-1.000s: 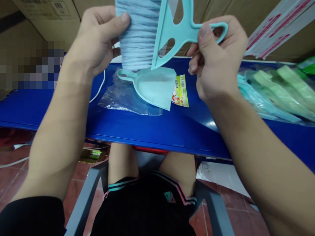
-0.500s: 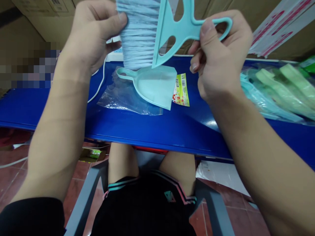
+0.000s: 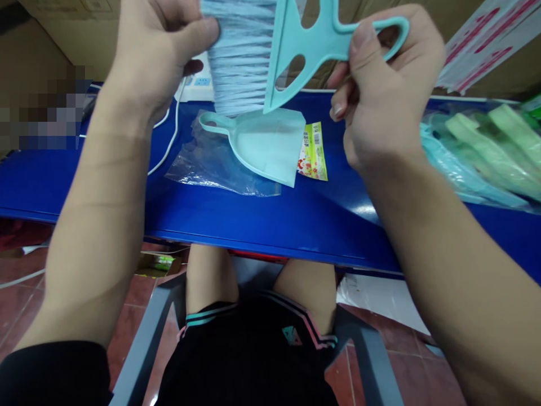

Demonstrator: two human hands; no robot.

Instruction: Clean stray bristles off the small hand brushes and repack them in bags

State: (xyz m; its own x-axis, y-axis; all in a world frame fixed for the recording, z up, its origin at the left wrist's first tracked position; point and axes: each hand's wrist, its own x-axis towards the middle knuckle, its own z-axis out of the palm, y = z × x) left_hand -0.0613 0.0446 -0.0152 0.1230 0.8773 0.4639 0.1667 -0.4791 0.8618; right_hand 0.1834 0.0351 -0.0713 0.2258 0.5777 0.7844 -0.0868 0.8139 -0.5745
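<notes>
- Two hands hold one small teal brush (image 3: pixel 296 45) up at 12 o'clock in the view, above the far part of the blue table (image 3: pixel 253 220).
- At 11 o'clock, the left hand (image 3: pixel 156 51) is closed on the pale blue bristles (image 3: pixel 240 62), with the thumb pressed across their front and the fingers behind them.
- At 1 o'clock, the right hand (image 3: pixel 384 96) pinches the brush's loop handle (image 3: pixel 389 28) between the thumb and curled fingers.
- The hands are apart, and the body of the brush spans the gap between them.
- The brush is turned sideways, with the bristles toward 9 o'clock and the handle toward 3 o'clock.
- A matching teal dustpan (image 3: pixel 266 144) lies on the table just under the brush, its handle pointing to 10 o'clock.
- Whether the brush's lower corner touches the dustpan cannot be told.
- The dustpan rests partly on a clear plastic bag (image 3: pixel 211 169) that spreads toward 8 o'clock.
- A yellow printed label card (image 3: pixel 315 152) lies at 3 o'clock from the dustpan, touching its edge.
- A white cable (image 3: pixel 169 146) runs at 9 o'clock from the bag up to a white power strip (image 3: pixel 196 84) behind the left hand.
- At 3 o'clock on the table lies a pile of bagged green and teal items (image 3: pixel 477 158).
- Cardboard boxes (image 3: pixel 76 28) stand behind the table at 11 o'clock.
- At 6 o'clock, below the table edge, are the person's knees and a grey chair (image 3: pixel 147 332).
</notes>
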